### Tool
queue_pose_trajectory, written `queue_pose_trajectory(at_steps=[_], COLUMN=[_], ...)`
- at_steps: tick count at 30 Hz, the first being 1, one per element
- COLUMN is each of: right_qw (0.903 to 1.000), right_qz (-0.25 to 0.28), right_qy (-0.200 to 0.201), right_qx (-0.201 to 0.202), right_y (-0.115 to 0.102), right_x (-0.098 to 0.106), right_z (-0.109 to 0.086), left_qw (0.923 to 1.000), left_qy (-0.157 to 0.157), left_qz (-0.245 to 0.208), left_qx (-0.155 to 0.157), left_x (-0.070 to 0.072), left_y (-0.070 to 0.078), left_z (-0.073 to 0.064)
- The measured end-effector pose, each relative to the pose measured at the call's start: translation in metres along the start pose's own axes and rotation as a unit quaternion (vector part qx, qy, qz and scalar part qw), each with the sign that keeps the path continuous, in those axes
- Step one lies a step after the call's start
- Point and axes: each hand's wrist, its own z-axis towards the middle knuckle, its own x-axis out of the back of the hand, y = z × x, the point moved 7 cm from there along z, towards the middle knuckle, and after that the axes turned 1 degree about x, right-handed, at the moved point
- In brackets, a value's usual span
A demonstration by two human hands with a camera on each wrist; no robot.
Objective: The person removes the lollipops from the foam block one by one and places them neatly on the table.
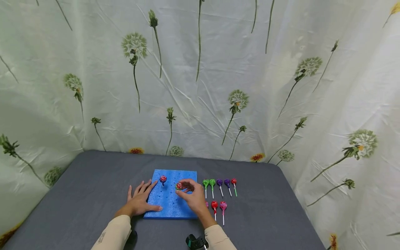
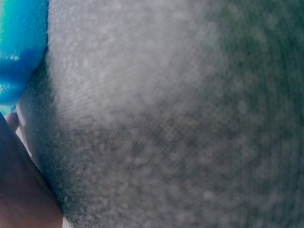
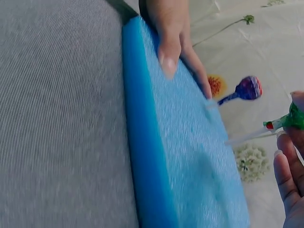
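Observation:
A blue foam board [image 1: 165, 205] dotted with small holes lies on the grey table. Along its left side rests my left hand [image 1: 139, 203], fingers spread, thumb flat on the top near the front. One lollipop with a red and purple wrapper [image 1: 163, 179] stands upright in the board near the back left. My right hand [image 1: 193, 196] pinches a second lollipop, wrapped in green and red [image 1: 179, 186], between thumb and fingers over the middle. In the right wrist view its white stick [image 3: 247, 137] points down at the foam, the tip right at the surface.
Right of the board lie more lollipops in two rows: a back row of green [image 1: 212, 182], purple [image 1: 219, 182] and red [image 1: 233, 181] ones, and a front row with red [image 1: 214, 205] and pink [image 1: 223, 206]. A flower-printed curtain [image 1: 200, 104] hangs behind the table.

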Motion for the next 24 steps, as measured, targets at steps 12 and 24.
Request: queue_pose_trajectory(at_steps=[12,24], right_qw=[0.9990,0.9980], right_qz=[-0.031,-0.049], right_qy=[-0.006,0.009], right_qx=[-0.033,-0.038], right_y=[0.013,0.016], right_x=[0.028,0.067], right_z=[-0.006,-0.016], left_qw=[0.9997,0.9995], left_qy=[0.024,0.026], left_qz=[-0.005,-0.008], left_qx=[-0.005,-0.014], left_x=[-0.003,-0.006], left_y=[-0.010,-0.007], left_z=[0.004,0.006])
